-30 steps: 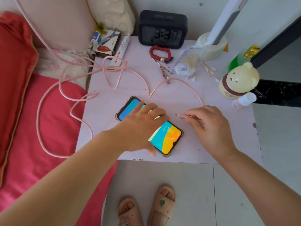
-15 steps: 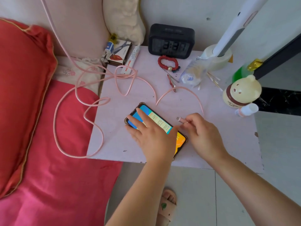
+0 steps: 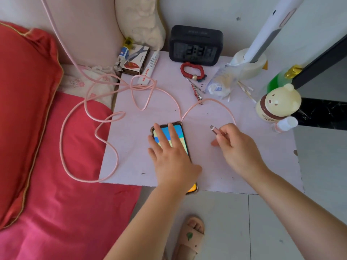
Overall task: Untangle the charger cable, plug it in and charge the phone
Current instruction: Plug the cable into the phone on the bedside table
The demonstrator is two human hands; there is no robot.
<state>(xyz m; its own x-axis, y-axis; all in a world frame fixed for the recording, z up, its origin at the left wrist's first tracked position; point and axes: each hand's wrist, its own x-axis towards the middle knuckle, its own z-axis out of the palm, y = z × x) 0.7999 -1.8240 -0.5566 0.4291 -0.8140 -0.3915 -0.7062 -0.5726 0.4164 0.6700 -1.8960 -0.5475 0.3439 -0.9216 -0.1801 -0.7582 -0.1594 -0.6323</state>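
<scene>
phone has swung end-on, one end overhanging the counter edge; plug now sits apart, right of the phone. left grip presses flat on phone, right grip pinches plug. we keep phone pinned, bring plug square to the overhanging end, likely the port.

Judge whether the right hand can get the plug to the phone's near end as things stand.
Probably not: the right hand pinches the plug right of the phone, but the left hand lies flat on it and its wrist covers most of the near end.
</scene>
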